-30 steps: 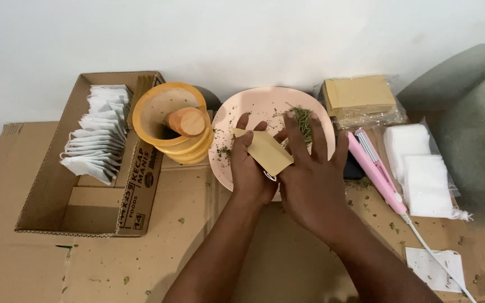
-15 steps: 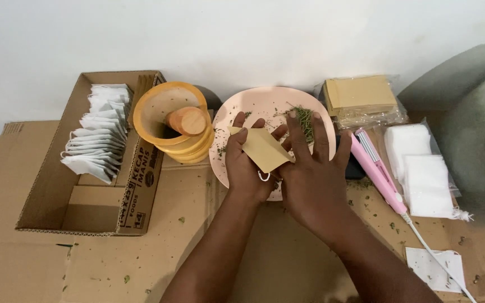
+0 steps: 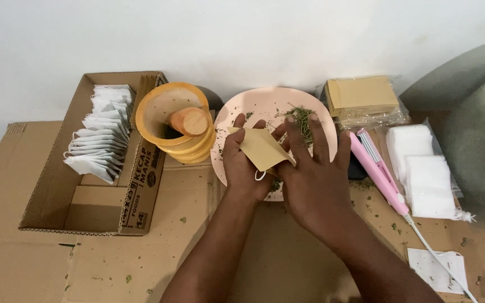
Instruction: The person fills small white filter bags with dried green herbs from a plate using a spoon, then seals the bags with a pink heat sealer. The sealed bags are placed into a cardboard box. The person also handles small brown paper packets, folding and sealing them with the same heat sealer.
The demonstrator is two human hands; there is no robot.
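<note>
Left hand (image 3: 246, 165) grips a tan paper packet (image 3: 260, 149) over the pink plate (image 3: 265, 102); right hand (image 3: 314, 179), fingers spread, seemingly pinches herbs (image 3: 300, 119), filling unfinished.
</note>
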